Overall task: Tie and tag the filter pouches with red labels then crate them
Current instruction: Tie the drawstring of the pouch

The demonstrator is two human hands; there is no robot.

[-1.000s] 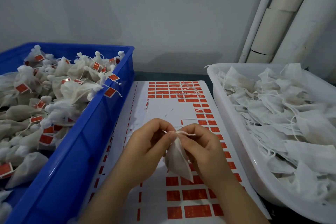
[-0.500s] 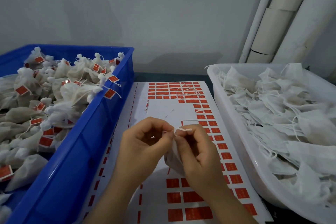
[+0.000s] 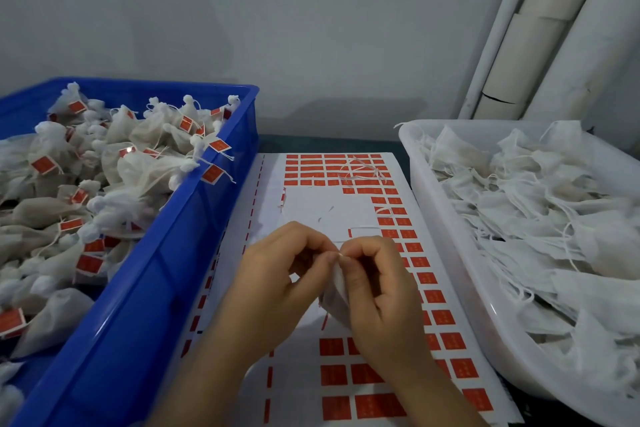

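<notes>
At lower centre of frame | left hand (image 3: 277,277) and right hand (image 3: 379,291) had fingers (image 3: 318,246) pinched on the filter pouch (image 3: 334,295) top | risk judged: pinch might slip — tie left loose.

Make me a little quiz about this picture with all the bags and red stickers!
1. True or false: the tagged pouches lie in the blue crate.
2. Where are the untagged pouches piled? A) white tub B) blue crate C) neither
3. Fill in: the left hand and the right hand together pinch one ____.
Key: 1 true; 2 A; 3 pouch.
</notes>
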